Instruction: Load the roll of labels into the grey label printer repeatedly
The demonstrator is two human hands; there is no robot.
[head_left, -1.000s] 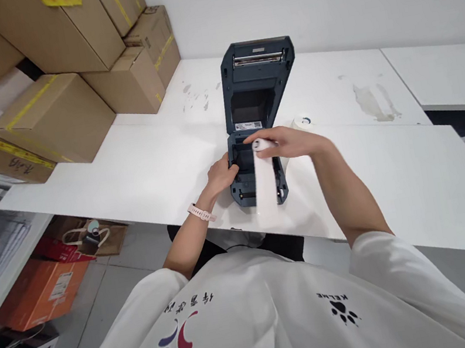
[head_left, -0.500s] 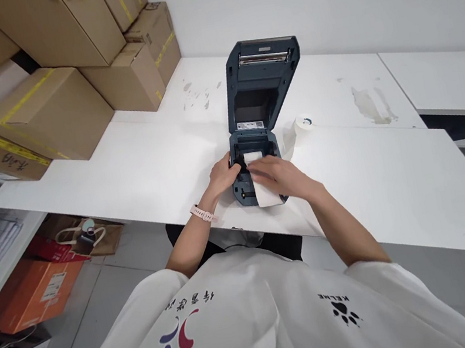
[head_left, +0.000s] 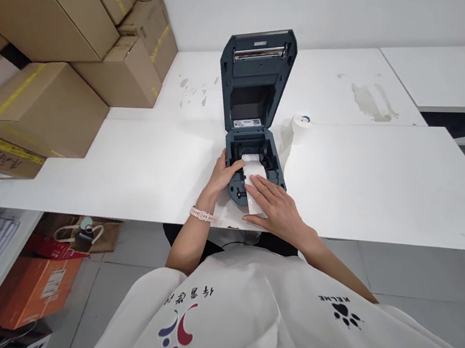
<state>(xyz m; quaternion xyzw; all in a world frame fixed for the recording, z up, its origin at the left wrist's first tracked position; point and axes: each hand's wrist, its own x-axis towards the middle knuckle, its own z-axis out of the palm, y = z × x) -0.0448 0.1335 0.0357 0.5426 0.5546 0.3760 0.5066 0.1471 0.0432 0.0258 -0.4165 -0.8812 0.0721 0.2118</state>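
Note:
A dark blue label printer stands on the white table with its lid tipped up and back. Inside its bay lies a roll of white label paper, and a strip of label paper runs from it over the front edge toward me. My left hand grips the printer's left wall, its thumb reaching inward to the edge of the paper. On the strip rests my right hand, its fingers stretched out flat over the front of the printer. Part of the strip is hidden under those fingers.
Behind the printer's right side, a small paper roll with a loose tail lies on the table. Cardboard boxes are stacked at the left back. An orange box sits below, beside a shelf.
My right hand has drawn back toward me, from the paper roll to the strip at the printer's front. The strip now lies straighter and further left. My left hand stays at the printer's left side.

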